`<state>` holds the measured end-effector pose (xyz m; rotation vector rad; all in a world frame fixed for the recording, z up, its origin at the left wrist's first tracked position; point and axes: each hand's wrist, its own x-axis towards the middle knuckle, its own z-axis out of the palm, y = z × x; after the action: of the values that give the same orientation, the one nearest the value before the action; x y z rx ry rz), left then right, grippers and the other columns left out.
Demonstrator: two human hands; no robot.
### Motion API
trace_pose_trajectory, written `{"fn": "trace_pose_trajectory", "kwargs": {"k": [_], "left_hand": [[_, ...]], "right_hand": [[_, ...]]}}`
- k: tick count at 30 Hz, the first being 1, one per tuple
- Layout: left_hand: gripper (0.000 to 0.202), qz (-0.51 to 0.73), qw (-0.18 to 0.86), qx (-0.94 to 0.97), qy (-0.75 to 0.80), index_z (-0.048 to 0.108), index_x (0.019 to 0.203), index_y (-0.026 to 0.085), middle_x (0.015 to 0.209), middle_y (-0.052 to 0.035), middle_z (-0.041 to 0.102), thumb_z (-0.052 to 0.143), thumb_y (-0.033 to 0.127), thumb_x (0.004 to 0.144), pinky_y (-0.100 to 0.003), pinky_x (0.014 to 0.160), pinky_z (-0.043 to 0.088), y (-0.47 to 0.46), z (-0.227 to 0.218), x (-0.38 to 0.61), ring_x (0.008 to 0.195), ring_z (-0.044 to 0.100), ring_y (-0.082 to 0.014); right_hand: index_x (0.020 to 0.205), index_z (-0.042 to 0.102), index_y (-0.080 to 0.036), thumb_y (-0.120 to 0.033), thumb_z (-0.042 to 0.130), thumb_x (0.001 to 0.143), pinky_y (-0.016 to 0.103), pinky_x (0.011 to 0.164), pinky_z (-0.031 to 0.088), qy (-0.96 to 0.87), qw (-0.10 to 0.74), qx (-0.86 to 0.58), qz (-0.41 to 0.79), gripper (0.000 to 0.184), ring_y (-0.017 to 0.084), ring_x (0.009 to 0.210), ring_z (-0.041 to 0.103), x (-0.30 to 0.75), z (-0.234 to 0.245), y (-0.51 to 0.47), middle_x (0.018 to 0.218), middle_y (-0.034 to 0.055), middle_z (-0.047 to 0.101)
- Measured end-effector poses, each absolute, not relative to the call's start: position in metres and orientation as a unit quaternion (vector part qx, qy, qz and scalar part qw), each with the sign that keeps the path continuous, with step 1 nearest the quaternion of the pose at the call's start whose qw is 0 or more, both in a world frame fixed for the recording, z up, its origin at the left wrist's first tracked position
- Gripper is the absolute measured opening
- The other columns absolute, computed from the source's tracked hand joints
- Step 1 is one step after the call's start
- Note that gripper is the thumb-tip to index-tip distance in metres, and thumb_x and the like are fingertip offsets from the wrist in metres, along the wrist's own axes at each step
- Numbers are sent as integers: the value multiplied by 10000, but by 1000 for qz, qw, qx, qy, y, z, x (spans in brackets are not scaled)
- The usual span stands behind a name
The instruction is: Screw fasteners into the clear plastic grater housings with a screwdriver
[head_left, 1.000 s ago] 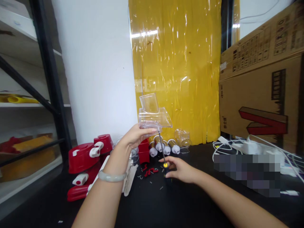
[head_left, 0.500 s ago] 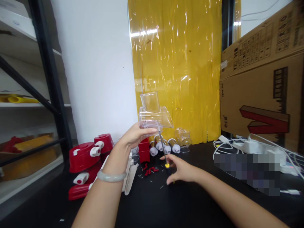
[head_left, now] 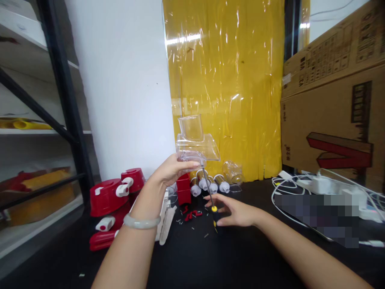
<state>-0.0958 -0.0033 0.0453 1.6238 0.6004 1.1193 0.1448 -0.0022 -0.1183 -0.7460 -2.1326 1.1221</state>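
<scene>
My left hand [head_left: 174, 170] is closed on a clear plastic housing [head_left: 197, 146] with a square chute on top, held up above the table. In my right hand [head_left: 231, 210] is a screwdriver [head_left: 214, 214] with a black and yellow handle, its fingers curled about the handle. The screwdriver's shaft slants upward, and its tip meets the underside of the clear housing near my left thumb. Whether a screw sits at the tip is too small to tell. Below, small red clips [head_left: 192, 214] and loose screws [head_left: 180, 222] lie scattered on the black table.
Red and white appliance bodies [head_left: 106, 196] stand at left. Behind my hands are a red block [head_left: 183, 190], several white-ended cylinders [head_left: 222, 184] and another clear part [head_left: 233, 172]. White cables and adapters [head_left: 321, 184] lie at right before a large carton [head_left: 331, 120].
The fingers of my right hand have shifted on the screwdriver handle, the thumb moving in closer. The housing stays nearly in place, and the view has shifted slightly.
</scene>
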Motion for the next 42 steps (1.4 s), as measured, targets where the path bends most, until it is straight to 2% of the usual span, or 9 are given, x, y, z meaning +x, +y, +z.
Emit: {"fn": "trace_pose_trajectory", "kwargs": {"k": [5, 10, 14, 18, 22, 25, 28, 33, 42], "left_hand": [[534, 464, 517, 677, 245, 757, 1066, 160, 1127, -86, 801, 946, 184, 567, -410, 1067, 524, -3, 45, -95, 1042, 740, -223], [534, 458, 509, 686, 247, 756, 1077, 160, 1127, -91, 795, 942, 196, 577, -410, 1059, 524, -1, 44, -97, 1068, 736, -239], [546, 460, 509, 685, 245, 753, 1087, 155, 1144, -96, 790, 941, 190, 576, -396, 1054, 526, 1, 43, -97, 1080, 731, -234], [549, 456, 513, 684, 247, 754, 1092, 159, 1129, -89, 794, 943, 197, 578, -385, 1042, 535, 0, 43, -96, 1066, 735, -226], [518, 452, 517, 683, 249, 764, 1054, 162, 1099, -77, 798, 946, 198, 571, -371, 1020, 548, 0, 43, -97, 1025, 738, -210], [516, 456, 514, 680, 255, 761, 1052, 170, 1087, -64, 798, 947, 189, 571, -360, 1001, 554, 1, 42, -97, 1012, 738, -201], [517, 459, 513, 678, 257, 757, 1059, 169, 1102, -69, 796, 944, 183, 577, -369, 1015, 549, 2, 41, -96, 1029, 736, -207], [523, 454, 513, 682, 254, 758, 1070, 166, 1108, -79, 798, 944, 201, 583, -379, 1021, 545, 1, 41, -95, 1030, 737, -211], [540, 461, 510, 685, 241, 748, 1079, 172, 1159, -82, 794, 937, 202, 574, -388, 1053, 537, -6, 46, -94, 1080, 734, -229]], "right_hand": [[1373, 610, -217, -435, 909, 722, 477, 1027, 521, -792, 287, -325, 430, 748, 273, 1085, 673, 138, -118, -3, 1096, 61, 695], [1498, 507, -223, -426, 986, 589, 495, 1163, 422, -815, 290, -351, 358, 1048, 337, 1344, 533, 142, -114, -6, 1405, 128, 556], [1517, 488, -247, -366, 818, 831, 481, 1160, 421, -817, 229, -269, 455, 771, 276, 1351, 573, 152, -106, -9, 1369, 115, 638], [1419, 593, -220, -356, 897, 737, 468, 987, 541, -800, 253, -341, 423, 760, 282, 1081, 687, 144, -115, -4, 1116, 75, 714], [1471, 554, -223, -390, 1020, 508, 480, 1115, 472, -819, 268, -379, 336, 1083, 337, 1288, 580, 145, -117, -1, 1399, 127, 601], [1536, 492, -246, -386, 960, 634, 464, 1163, 433, -831, 218, -341, 382, 1026, 313, 1388, 532, 159, -108, -3, 1499, 130, 557], [1513, 532, -219, -313, 820, 808, 416, 1045, 514, -824, 179, -308, 441, 768, 250, 1207, 668, 167, -102, -3, 1332, 122, 705], [1241, 737, -166, -266, 880, 715, 343, 896, 557, -797, 225, -313, 466, 554, 214, 980, 738, 157, -113, 5, 1138, 105, 793], [1012, 804, -152, -578, 1000, 474, 249, 627, 478, -785, 275, -343, 436, 713, 132, 649, 596, 134, -132, 5, 736, -7, 694]]}}
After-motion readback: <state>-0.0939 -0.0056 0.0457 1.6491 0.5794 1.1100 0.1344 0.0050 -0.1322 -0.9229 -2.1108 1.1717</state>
